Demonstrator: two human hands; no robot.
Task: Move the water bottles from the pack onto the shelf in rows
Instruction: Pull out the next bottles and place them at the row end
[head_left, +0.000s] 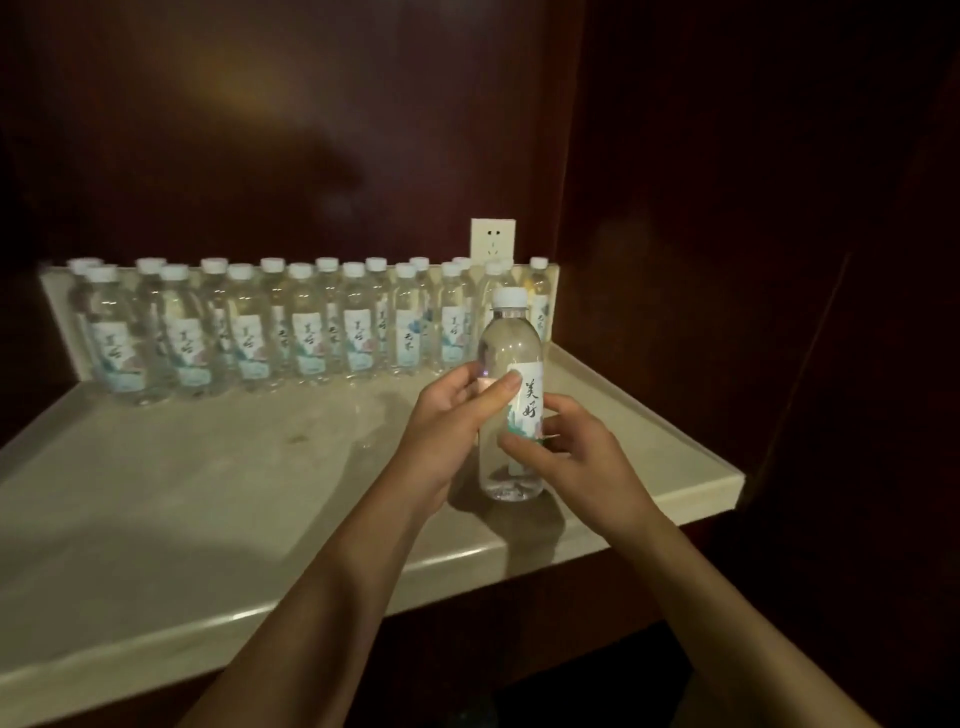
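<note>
A clear water bottle (510, 343) with a white cap and a white label stands upright over the right part of the pale shelf (208, 493); whether its base touches the shelf I cannot tell. My left hand (447, 431) grips its left side, thumb across the front. My right hand (561, 447) holds its lower right side, fingers curled round the label. Two rows of several like bottles (306, 332) stand along the back of the shelf. The pack is out of view.
A white wall socket (493, 238) sits on the dark wooden back panel above the right end of the rows. Dark wooden walls close in the shelf at back and right. The shelf has a raised rim along its front edge (571, 545).
</note>
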